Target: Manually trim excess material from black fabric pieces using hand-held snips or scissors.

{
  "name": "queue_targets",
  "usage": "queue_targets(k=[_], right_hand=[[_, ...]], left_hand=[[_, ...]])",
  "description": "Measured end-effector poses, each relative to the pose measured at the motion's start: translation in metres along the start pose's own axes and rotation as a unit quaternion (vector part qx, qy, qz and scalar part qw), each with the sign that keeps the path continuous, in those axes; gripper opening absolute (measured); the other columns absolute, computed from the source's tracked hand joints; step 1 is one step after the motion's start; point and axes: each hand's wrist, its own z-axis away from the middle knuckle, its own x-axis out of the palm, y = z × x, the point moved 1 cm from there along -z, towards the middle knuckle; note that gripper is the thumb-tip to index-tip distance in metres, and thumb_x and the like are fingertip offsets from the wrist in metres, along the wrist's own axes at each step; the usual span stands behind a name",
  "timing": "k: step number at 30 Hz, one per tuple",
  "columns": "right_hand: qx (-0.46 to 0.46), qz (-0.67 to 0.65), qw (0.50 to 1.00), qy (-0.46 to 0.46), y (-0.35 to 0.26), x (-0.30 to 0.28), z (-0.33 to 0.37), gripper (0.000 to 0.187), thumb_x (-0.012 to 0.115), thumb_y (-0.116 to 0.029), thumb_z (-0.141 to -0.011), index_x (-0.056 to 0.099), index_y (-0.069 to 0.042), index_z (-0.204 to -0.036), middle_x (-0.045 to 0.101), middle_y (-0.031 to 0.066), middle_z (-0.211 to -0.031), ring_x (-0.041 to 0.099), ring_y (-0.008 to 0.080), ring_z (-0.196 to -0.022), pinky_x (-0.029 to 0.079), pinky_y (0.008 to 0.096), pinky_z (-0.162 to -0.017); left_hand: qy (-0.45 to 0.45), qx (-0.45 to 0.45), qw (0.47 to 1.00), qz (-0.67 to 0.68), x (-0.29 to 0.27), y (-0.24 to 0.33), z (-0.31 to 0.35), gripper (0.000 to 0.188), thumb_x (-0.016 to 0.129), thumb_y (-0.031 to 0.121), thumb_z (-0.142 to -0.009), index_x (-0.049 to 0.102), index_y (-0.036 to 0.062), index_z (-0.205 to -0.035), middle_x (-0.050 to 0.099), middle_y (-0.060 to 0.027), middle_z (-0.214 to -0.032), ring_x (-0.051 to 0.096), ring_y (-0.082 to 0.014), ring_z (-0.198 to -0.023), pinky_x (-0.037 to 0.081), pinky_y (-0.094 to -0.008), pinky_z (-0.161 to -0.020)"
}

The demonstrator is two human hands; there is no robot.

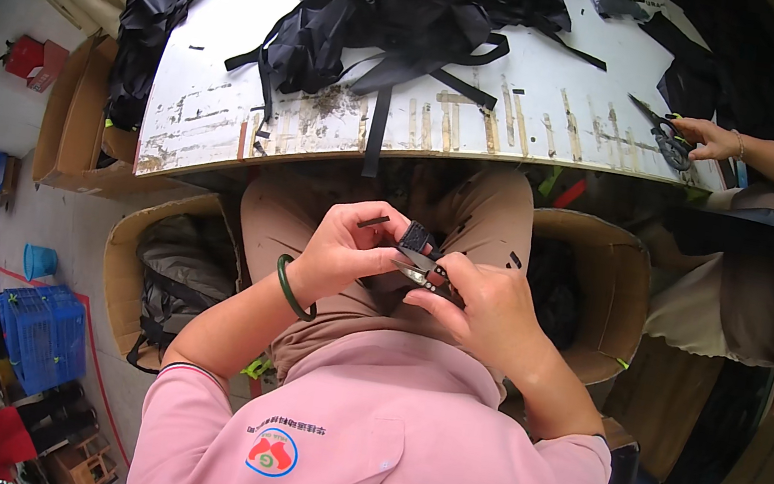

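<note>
Above my lap, my left hand [346, 244] is closed, with a green bangle [290, 290] on its wrist. Between its thumb and fingers is a short piece of black webbing [416, 238]. Thread snips [425, 270] sit in my right hand [490, 309], which is wrapped round their handle. Their metal blades point left and lie against the left thumb, just below the webbing. The rest of the webbing piece is too dark against my lap to make out.
Ahead stands a worn white table [226, 110] bearing a heap of black fabric pieces [382, 18] with straps. Cardboard boxes flank my legs; the left box [124, 251] holds dark bags. At right, a co-worker's hand [712, 140] is at black scissors [668, 145].
</note>
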Motion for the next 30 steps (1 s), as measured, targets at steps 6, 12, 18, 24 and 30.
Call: queue_targets(k=[6, 12, 18, 24, 30], right_hand=[[0.042, -0.011, 0.999, -0.027, -0.002, -0.006, -0.002, 0.035, 0.072, -0.038, -0.081, 0.055, -0.007, -0.083, 0.059, 0.0099, -0.06, 0.06, 0.0291, -0.054, 0.044, 0.038, -0.05], [0.118, -0.097, 0.985, -0.077, -0.003, -0.012, -0.003, 0.034, 0.072, -0.036, -0.082, 0.056, -0.006, -0.084, 0.058, 0.0114, -0.059, 0.058, 0.0298, -0.053, 0.044, 0.0383, -0.051], [0.1, -0.084, 0.989, -0.066, -0.002, -0.009, -0.002, 0.035, 0.07, -0.037, -0.083, 0.056, -0.006, -0.083, 0.058, 0.0117, -0.06, 0.058, 0.0313, -0.054, 0.043, 0.0397, -0.051], [0.052, 0.007, 0.997, -0.064, 0.0, -0.009, -0.003, 0.033, 0.068, -0.037, -0.085, 0.055, -0.006, -0.082, 0.06, 0.0114, -0.062, 0.059, 0.0327, -0.056, 0.042, 0.0421, -0.051], [0.143, -0.126, 0.982, 0.018, 0.005, -0.004, -0.001, 0.034, 0.075, -0.032, -0.081, 0.056, -0.004, -0.085, 0.058, 0.0103, -0.062, 0.057, 0.0239, -0.052, 0.043, 0.0345, -0.051]], left_hand=[[-0.007, 0.046, 0.998, -0.035, 0.002, 0.002, 0.003, 0.014, 0.067, -0.007, -0.08, 0.059, -0.0006, -0.089, 0.062, -0.0087, -0.095, 0.06, -0.0138, -0.087, 0.049, -0.0255, -0.076], [-0.011, 0.04, 0.999, -0.032, 0.001, 0.004, 0.006, 0.015, 0.068, -0.006, -0.08, 0.062, -0.0015, -0.093, 0.063, -0.0049, -0.095, 0.058, -0.0099, -0.087, 0.047, -0.024, -0.081], [-0.011, 0.044, 0.998, -0.041, 0.005, 0.001, 0.005, 0.014, 0.068, -0.008, -0.08, 0.06, -0.0009, -0.09, 0.061, -0.0071, -0.094, 0.058, -0.0107, -0.084, 0.047, -0.0231, -0.074], [-0.01, 0.04, 0.998, -0.055, 0.003, -0.002, 0.005, 0.014, 0.067, -0.007, -0.08, 0.061, -0.0016, -0.092, 0.062, -0.0067, -0.095, 0.059, -0.0115, -0.088, 0.048, -0.0254, -0.08], [-0.007, 0.052, 0.996, -0.072, 0.004, -0.002, 0.004, 0.014, 0.066, -0.006, -0.08, 0.062, -0.0018, -0.093, 0.062, -0.007, -0.1, 0.058, -0.0112, -0.093, 0.047, -0.0255, -0.083]])
